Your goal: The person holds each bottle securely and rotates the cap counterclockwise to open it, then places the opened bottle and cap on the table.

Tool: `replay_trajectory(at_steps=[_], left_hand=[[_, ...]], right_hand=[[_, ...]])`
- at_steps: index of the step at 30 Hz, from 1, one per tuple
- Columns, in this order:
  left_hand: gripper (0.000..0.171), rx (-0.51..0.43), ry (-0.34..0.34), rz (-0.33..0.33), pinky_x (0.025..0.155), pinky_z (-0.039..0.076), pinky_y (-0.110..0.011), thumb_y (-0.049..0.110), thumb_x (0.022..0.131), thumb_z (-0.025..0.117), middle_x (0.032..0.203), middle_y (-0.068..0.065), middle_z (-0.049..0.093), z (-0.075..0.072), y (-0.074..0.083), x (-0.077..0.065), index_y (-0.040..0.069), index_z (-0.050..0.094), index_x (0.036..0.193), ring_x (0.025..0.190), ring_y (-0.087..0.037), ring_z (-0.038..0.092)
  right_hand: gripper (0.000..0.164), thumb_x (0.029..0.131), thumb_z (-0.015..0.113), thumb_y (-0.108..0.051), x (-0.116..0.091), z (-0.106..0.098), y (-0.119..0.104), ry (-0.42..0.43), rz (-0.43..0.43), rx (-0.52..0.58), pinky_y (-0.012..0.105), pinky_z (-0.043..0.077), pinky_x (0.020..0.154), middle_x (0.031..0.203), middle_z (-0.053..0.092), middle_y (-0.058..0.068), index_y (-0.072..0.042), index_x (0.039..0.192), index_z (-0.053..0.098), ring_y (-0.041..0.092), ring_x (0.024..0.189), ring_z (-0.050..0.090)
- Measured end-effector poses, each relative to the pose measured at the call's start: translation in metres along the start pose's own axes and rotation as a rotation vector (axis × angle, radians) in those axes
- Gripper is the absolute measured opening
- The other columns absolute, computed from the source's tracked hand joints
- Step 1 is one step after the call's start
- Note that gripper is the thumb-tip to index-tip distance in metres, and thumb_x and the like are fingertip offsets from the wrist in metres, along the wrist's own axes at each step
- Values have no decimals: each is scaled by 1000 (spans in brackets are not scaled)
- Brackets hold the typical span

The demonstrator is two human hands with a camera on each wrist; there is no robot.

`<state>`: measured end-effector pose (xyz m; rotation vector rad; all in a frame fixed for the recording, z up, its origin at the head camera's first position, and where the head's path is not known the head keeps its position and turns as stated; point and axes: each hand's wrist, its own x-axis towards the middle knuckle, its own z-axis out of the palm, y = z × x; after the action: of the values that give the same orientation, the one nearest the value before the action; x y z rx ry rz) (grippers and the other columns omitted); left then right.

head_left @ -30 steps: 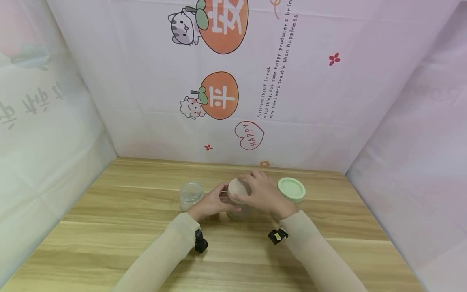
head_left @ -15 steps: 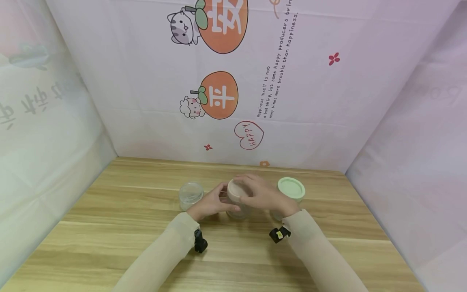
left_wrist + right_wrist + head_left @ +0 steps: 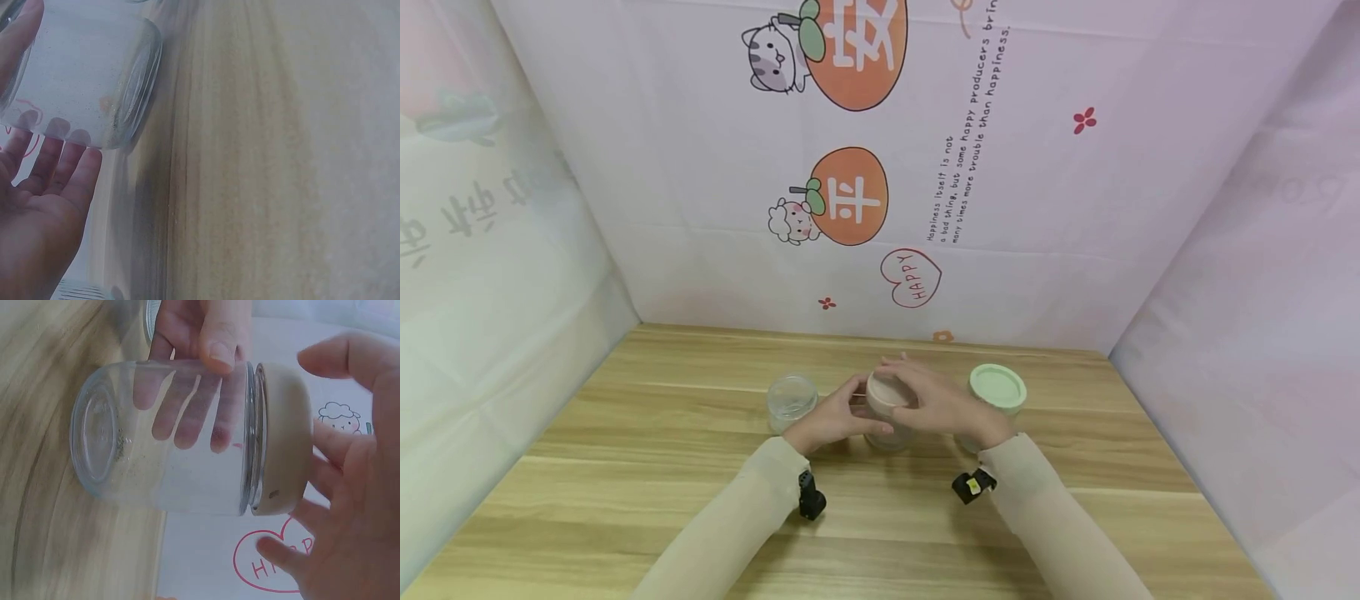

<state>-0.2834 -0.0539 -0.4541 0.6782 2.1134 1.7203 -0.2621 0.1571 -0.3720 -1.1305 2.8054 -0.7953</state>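
A clear glass jar with a beige lid stands at mid-table, between my hands. My left hand holds its glass body, thumb on the near side and fingers behind, seen through the glass in the right wrist view. Around the lid curve the fingers of my right hand; its thumb tip shows a little apart from the lid in the right wrist view. A thin gap shows between lid and glass rim. In the left wrist view the fingertips of the left hand touch the jar.
Left of my left hand stands a clear glass jar with no coloured lid. Another jar with a pale green lid is partly behind my right wrist. Printed white cloth walls the wooden table at the back and sides.
My right hand has turned slightly about the beige lid, its fingers shifting a little left. The left hand and jar have stayed in place.
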Motion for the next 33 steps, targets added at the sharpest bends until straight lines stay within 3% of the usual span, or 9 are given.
replay_trajectory(at_steps=[6, 8, 11, 16, 21, 33], left_hand=[[84, -24, -1, -9, 93, 41, -33, 31, 68, 81, 129, 3, 42, 1, 2, -1, 23, 31, 136, 116, -17, 45], [84, -38, -5, -10, 93, 42, -34, 30, 69, 81, 129, 3, 41, 1, 2, -1, 24, 31, 136, 116, -18, 46], [83, -47, -7, -6, 92, 42, -34, 29, 69, 81, 129, 3, 42, 1, 2, -1, 24, 31, 136, 116, -18, 46], [83, -44, 0, -6, 93, 42, -34, 30, 68, 81, 129, 3, 42, 1, 2, 0, 24, 32, 135, 116, -17, 46], [84, -40, -1, -16, 93, 41, -34, 31, 68, 81, 129, 4, 42, 1, 1, 0, 25, 31, 135, 116, -16, 45], [85, -22, -6, -20, 95, 40, -35, 33, 68, 81, 130, 2, 41, -1, -2, 1, 24, 30, 136, 117, -17, 45]], right_hand=[[68, 79, 54, -63, -1, 3, -4, 155, 119, -163, 43, 44, 83, 133, 43, -2, -22, 132, 48, 17, 115, 39], [73, 76, 53, -69, -2, 3, -6, 195, 178, -192, 39, 46, 75, 127, 46, 1, -20, 130, 49, 16, 105, 44], [78, 74, 54, -70, -3, 3, -9, 231, 221, -215, 38, 47, 73, 121, 48, 6, -14, 128, 52, 18, 100, 47], [80, 72, 57, -70, -4, 3, -12, 230, 236, -253, 34, 47, 68, 116, 49, 11, -10, 125, 54, 18, 92, 49], [80, 72, 55, -71, -4, 5, -14, 213, 247, -272, 31, 47, 64, 115, 47, 7, -11, 125, 54, 15, 86, 49], [74, 71, 62, -66, -3, 6, -13, 225, 155, -344, 30, 44, 69, 114, 49, -1, -16, 125, 54, 15, 95, 46]])
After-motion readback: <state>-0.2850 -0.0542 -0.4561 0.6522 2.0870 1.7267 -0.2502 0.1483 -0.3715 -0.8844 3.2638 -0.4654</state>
